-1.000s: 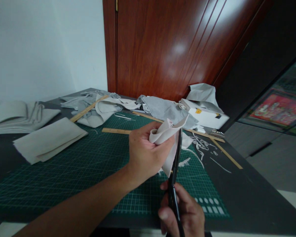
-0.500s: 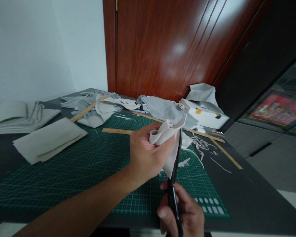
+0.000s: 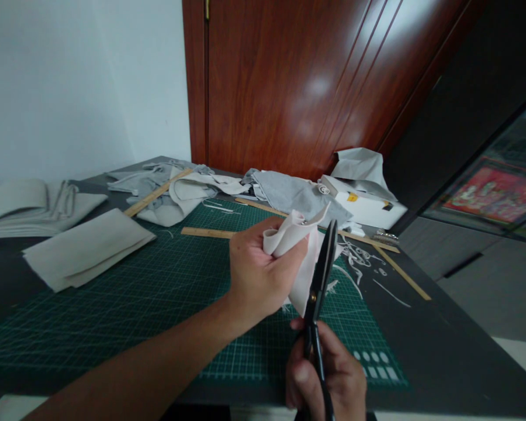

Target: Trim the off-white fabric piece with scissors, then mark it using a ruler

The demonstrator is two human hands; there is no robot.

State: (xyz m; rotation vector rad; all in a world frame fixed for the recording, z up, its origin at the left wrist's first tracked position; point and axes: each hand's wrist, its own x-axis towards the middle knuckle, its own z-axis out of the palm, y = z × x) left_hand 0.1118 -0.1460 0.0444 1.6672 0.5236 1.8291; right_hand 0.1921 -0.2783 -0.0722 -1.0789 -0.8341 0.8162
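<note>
My left hand [image 3: 260,272] is closed around a bunched, folded piece of off-white fabric [image 3: 301,280], raised over the mat. In my right hand [image 3: 328,371] are black-handled scissors [image 3: 318,292], their dark blades pointing up and away along the fabric's right edge. The blades look nearly closed, and I cannot tell whether fabric lies between them. Fingers of the right hand wrap the handles and partly hide the loops. Beneath both hands lies a green cutting mat [image 3: 179,292] with a grid.
Folded off-white fabric [image 3: 90,248] lies at left, with a thicker stack [image 3: 39,207] behind. Grey cloth [image 3: 284,190] and a white box [image 3: 368,204] stand at the back. Wooden rulers [image 3: 208,233] and thin fabric scraps [image 3: 357,257] are scattered around the mat.
The scissors have turned so the flat of their blades shows, and their tips have shifted right of the fabric. My left hand has barely moved.
</note>
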